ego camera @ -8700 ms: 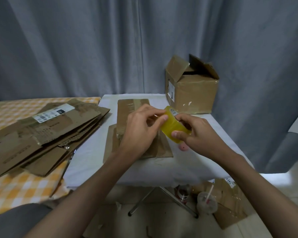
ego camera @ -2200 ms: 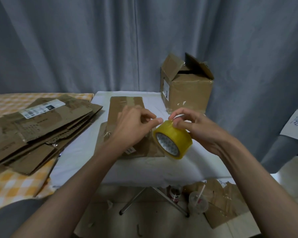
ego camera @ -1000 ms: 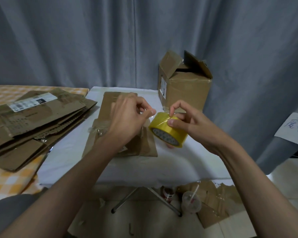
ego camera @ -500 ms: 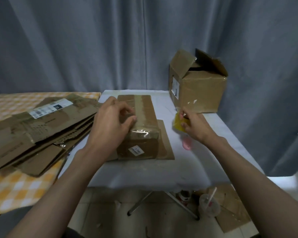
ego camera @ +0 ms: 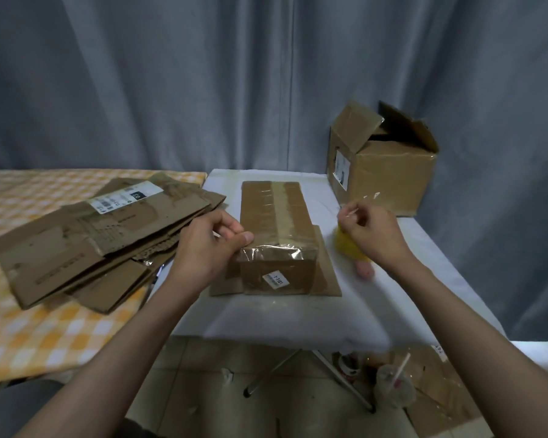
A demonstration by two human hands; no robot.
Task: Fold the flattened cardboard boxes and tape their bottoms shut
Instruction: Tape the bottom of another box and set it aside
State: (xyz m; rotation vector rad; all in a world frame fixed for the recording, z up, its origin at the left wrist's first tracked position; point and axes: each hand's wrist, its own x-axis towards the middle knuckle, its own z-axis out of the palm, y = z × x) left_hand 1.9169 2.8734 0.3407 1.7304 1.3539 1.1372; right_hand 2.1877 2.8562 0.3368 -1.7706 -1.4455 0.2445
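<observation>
While your left hand [ego camera: 208, 248] presses thumb and curled fingers against the near left corner of the folded box [ego camera: 277, 235], that box lies lengthwise in the middle of the white worktop [ego camera: 282, 314], clear tape glinting on its near end. Your right hand [ego camera: 372, 235] hovers near the right edge, its fingertips pinched together above the yellow tape roll [ego camera: 345, 248]; whether they hold tape, you cannot tell. Flattened boxes [ego camera: 95, 235] overlap the worktop's left edge.

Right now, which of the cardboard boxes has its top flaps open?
The large box at the white table's far right corner: its flaps stand up. The long box by the left hand is taped shut.
</observation>
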